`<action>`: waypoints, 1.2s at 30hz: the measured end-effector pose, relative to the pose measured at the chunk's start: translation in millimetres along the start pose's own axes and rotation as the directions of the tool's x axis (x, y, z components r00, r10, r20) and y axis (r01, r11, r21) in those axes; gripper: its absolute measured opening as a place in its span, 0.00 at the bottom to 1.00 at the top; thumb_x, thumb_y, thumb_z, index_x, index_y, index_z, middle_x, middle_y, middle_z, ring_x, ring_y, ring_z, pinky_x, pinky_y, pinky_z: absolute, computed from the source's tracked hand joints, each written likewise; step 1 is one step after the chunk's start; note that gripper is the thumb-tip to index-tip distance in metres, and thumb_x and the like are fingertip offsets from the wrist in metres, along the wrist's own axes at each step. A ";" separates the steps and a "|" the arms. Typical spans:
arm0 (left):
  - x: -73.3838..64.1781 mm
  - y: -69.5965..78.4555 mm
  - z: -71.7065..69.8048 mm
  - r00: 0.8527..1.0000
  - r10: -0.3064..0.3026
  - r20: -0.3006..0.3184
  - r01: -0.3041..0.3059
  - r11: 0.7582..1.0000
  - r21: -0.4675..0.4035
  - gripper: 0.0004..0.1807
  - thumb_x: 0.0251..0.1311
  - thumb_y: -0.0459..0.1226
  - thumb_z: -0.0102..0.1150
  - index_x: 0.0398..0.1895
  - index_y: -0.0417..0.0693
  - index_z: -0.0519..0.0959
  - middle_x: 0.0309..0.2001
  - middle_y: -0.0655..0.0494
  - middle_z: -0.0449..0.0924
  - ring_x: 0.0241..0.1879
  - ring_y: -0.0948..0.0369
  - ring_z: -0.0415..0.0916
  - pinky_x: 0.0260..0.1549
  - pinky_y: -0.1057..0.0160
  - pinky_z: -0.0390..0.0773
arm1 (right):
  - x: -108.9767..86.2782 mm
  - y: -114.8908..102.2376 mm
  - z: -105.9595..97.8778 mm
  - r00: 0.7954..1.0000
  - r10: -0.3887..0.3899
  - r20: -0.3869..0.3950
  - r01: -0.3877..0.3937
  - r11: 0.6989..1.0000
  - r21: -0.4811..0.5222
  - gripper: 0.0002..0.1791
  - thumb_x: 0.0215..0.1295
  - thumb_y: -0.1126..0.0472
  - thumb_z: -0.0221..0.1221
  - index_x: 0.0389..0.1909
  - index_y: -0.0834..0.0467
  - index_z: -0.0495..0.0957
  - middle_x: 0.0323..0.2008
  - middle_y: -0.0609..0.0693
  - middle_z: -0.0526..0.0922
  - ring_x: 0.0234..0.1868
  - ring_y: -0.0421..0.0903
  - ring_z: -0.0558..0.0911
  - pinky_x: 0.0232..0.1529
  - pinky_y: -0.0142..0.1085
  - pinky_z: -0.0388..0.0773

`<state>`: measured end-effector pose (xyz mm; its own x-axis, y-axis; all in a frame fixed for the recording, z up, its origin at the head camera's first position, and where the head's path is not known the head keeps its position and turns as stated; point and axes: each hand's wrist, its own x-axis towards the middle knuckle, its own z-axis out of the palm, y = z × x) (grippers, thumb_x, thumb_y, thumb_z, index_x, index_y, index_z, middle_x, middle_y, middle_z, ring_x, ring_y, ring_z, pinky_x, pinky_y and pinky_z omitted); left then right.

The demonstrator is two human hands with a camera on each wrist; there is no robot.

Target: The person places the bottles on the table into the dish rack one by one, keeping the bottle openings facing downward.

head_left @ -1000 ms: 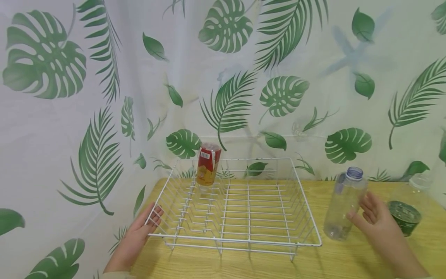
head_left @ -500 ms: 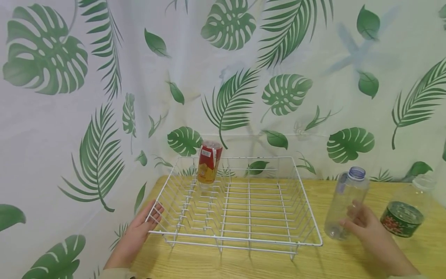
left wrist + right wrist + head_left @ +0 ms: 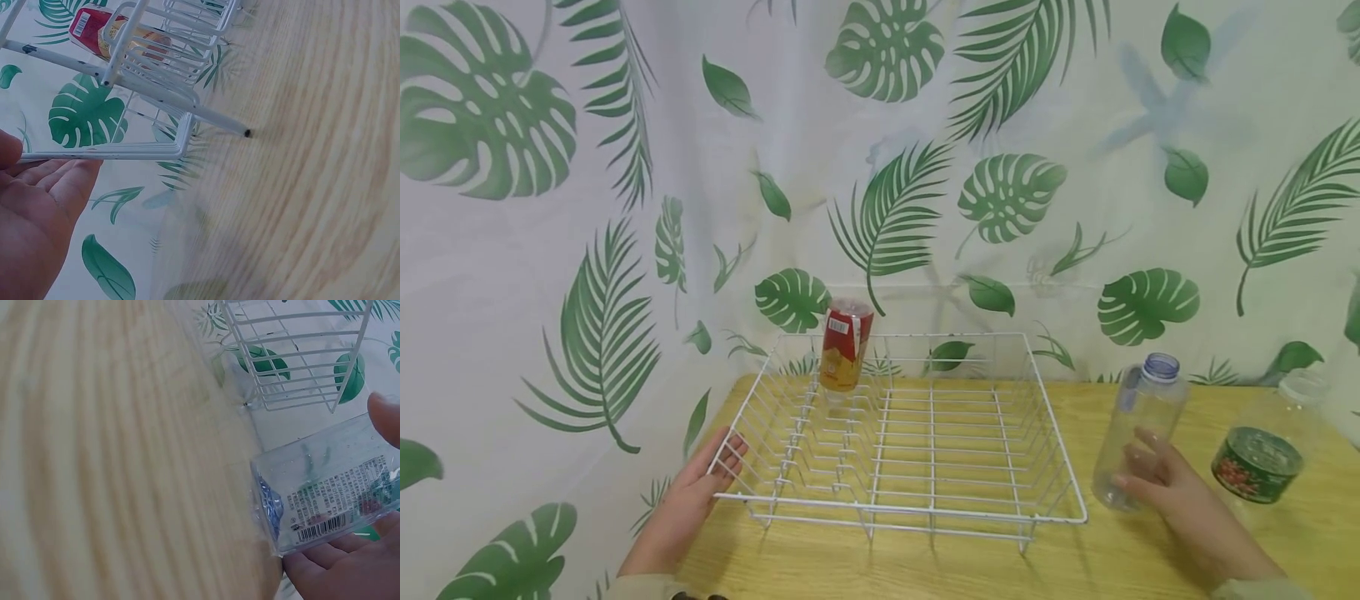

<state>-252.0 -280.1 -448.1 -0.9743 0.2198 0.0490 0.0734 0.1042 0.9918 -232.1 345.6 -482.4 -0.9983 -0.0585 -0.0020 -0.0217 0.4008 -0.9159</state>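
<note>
My left hand (image 3: 703, 475) holds the left end of a white wire dish rack (image 3: 934, 450). In the left wrist view, the thumb lies above the rim and the fingers (image 3: 72, 181) below it. At the right, a clear plastic bottle (image 3: 1138, 417) with a bluish uncapped neck stands upright on the table. My right hand (image 3: 1176, 492) grips its lower half from the right, thumb in front, fingers showing through the plastic. The right wrist view shows the bottle's printed label (image 3: 340, 497) with a barcode. Inside the rack's back left stands a red-and-yellow labelled container (image 3: 845, 346), clear at both ends.
A transparent container with a green label band (image 3: 1258, 464) stands to the right of my right hand. The wood-grain table (image 3: 940, 575) reaches back to a leaf-patterned white curtain (image 3: 1037, 83), which also hangs along the left side.
My right hand has moved left from beside the bottle and closed around its lower half. The left hand stays on the dish rack. The head view shifts slightly.
</note>
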 end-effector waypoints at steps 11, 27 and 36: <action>-1.9 -1.1 -1.6 1.000 0.016 0.000 -0.016 1.000 -0.001 0.37 0.72 0.25 0.35 0.82 0.39 0.37 0.78 0.34 0.48 0.75 0.43 0.48 0.61 0.75 0.63 | 2.2 -0.9 7.7 0.997 -0.065 -0.039 0.068 0.996 0.059 0.38 0.75 0.57 0.59 0.76 0.66 0.51 0.69 0.71 0.63 0.52 0.24 0.72 0.48 0.26 0.76; 0.5 5.2 -1.1 0.999 -0.011 -0.035 0.015 0.994 0.105 0.35 0.77 0.30 0.38 0.82 0.41 0.40 0.78 0.38 0.50 0.75 0.46 0.52 0.69 0.62 0.58 | -7.0 -27.6 -3.3 0.996 -0.074 -0.040 0.073 0.997 -0.031 0.38 0.80 0.53 0.51 0.77 0.67 0.44 0.61 0.68 0.73 0.47 0.28 0.78 0.44 0.32 0.81; -3.0 23.4 0.9 0.996 0.074 -0.047 -0.057 0.955 0.290 0.37 0.79 0.38 0.43 0.82 0.40 0.40 0.80 0.38 0.41 0.77 0.39 0.40 0.72 0.39 0.45 | -21.0 -53.6 -15.7 0.975 -0.218 -0.052 0.219 0.975 0.028 0.37 0.81 0.61 0.47 0.77 0.70 0.36 0.51 0.42 0.77 0.47 0.35 0.82 0.42 0.36 0.84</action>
<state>-247.2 -277.5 -425.2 -0.9751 0.1812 0.1275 0.1876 0.3686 0.9105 -210.8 339.7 -427.0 -0.9711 -0.0970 0.2182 -0.2385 0.3526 -0.9049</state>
